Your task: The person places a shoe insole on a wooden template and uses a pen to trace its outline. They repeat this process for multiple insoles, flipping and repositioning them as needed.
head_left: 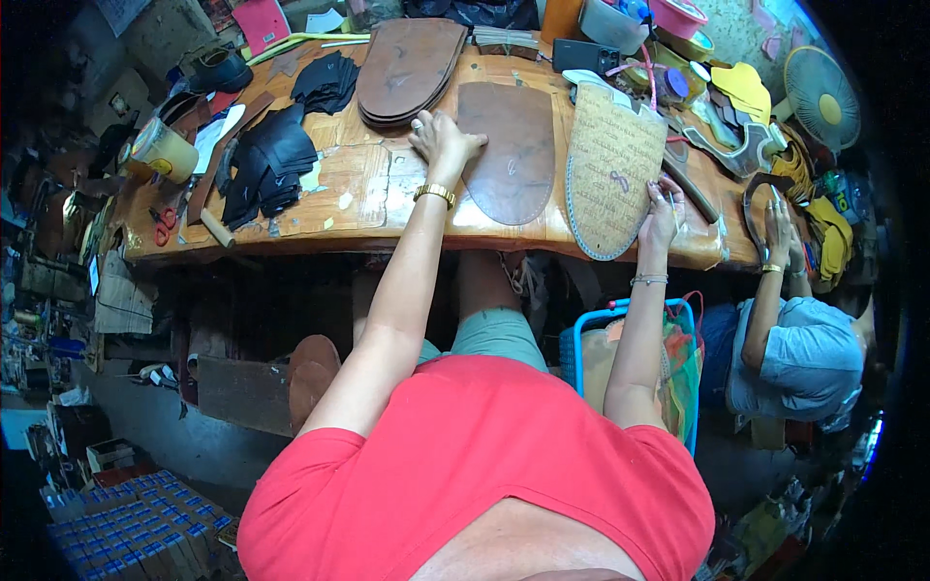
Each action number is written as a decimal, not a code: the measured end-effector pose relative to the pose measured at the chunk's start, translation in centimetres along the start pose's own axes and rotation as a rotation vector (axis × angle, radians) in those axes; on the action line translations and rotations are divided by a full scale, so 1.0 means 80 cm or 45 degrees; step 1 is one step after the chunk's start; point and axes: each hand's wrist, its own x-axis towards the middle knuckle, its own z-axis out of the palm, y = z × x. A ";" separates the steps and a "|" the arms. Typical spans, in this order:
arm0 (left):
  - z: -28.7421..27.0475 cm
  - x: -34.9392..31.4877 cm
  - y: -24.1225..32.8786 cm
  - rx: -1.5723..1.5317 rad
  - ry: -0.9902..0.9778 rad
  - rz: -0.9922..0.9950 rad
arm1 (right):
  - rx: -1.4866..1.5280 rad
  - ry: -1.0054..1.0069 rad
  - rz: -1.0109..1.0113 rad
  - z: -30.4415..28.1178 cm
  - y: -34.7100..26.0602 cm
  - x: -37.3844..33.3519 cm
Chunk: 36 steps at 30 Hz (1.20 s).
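Note:
My left hand (446, 145) rests on the table with its thumb spread toward a flat brown leather piece (509, 155), rounded at the near end. Its fingers reach the near edge of a stack of similar brown leather pieces (409, 73). My right hand (661, 211) grips the right edge of a tan template (612, 165), which has handwriting on it and small marks along its rim. The template lies to the right of the single leather piece, its rounded tip at the table's near edge. Something thin shows at my right fingers, too small to make out.
Black leather pieces (269, 160), red-handled scissors (163, 225) and a glue-like tub (163, 153) stand left. A dark handled tool (693, 184) lies right of the template. A co-worker (799, 358) sits at the right. A blue basket (572, 358) stands below the table edge.

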 end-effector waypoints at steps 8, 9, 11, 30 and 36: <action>0.029 0.020 -0.002 -0.920 0.136 0.378 | -0.148 -0.099 -0.116 0.007 0.005 -0.004; 0.027 0.031 -0.001 -1.084 0.113 0.473 | -0.159 -0.103 -0.115 0.006 0.005 -0.003; -0.006 0.037 0.014 -1.460 -0.025 0.663 | -0.179 -0.089 -0.117 -0.005 0.005 -0.001; -0.055 0.268 -0.123 -0.965 -0.024 0.114 | -0.451 -0.148 -0.133 0.012 -0.002 -0.006; -0.021 0.315 -0.159 -0.632 0.129 0.177 | -0.493 -0.156 -0.150 0.018 0.002 -0.004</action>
